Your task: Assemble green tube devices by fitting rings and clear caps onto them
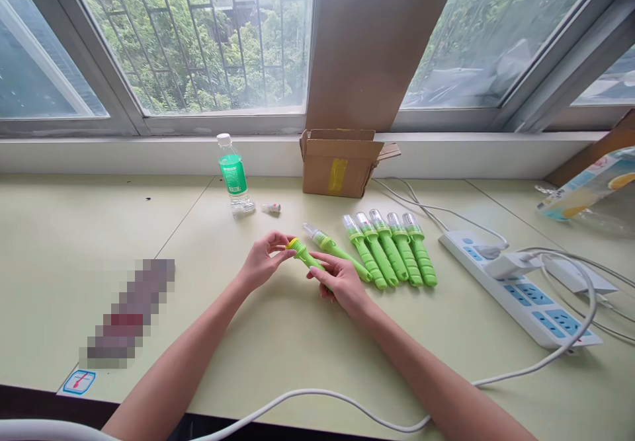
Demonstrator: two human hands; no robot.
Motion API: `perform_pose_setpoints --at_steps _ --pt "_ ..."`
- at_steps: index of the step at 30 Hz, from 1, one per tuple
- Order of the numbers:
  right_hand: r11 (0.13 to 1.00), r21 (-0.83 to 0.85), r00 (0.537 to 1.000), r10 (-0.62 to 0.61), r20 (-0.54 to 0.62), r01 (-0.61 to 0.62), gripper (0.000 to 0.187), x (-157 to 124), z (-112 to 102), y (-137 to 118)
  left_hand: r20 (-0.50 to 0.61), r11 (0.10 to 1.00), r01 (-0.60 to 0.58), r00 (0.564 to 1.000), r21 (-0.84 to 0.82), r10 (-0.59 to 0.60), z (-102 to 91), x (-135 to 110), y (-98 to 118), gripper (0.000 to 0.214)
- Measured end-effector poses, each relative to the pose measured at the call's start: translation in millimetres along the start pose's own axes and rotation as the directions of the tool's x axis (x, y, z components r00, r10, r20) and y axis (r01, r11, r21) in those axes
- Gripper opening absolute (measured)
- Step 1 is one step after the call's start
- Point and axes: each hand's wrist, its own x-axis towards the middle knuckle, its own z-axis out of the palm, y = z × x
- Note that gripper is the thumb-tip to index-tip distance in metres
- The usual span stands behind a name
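My right hand (341, 283) is wrapped round the handle of a green tool (303, 254) with a yellow tip, held just above the table. My left hand (264, 261) pinches the yellow tip end of that same tool with fingers and thumb. Just behind it lies another green tool (333, 249) with a clear cap, aslant on the table. To the right, several more green tools with clear caps (391, 248) lie side by side in a neat row.
A water bottle with a green label (234, 178) and a small clear cap (271, 208) stand behind my hands. An open cardboard box (340, 162) sits by the window sill. A white power strip (520, 292) with cables lies at the right; a white cable (347, 398) crosses the near edge.
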Motion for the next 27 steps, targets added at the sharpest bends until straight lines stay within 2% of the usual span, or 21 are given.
perform_pose_setpoints --at_steps 6,12,19,27 --pt "0.999 0.039 1.0 -0.007 0.027 0.006 0.052 -0.9 -0.2 1.0 0.021 1.0 0.004 1.0 0.003 -0.004 1.5 -0.8 3.7 0.023" --pt "0.999 0.03 0.999 0.01 0.042 -0.011 0.049 0.0 -1.0 0.3 -0.007 1.0 0.022 1.0 0.006 -0.022 3.2 -1.9 1.3 0.023" --pt "0.998 0.059 0.998 0.028 0.059 -0.032 0.045 -0.6 -1.4 -3.0 -0.008 1.0 -0.015 1.0 0.006 0.015 5.4 -1.5 0.0 0.022" --pt "0.997 0.063 0.996 0.039 0.083 -0.045 0.047 0.9 -4.2 -3.1 -0.008 1.0 -0.001 1.0 0.027 0.001 5.3 -2.4 -0.8 0.021"
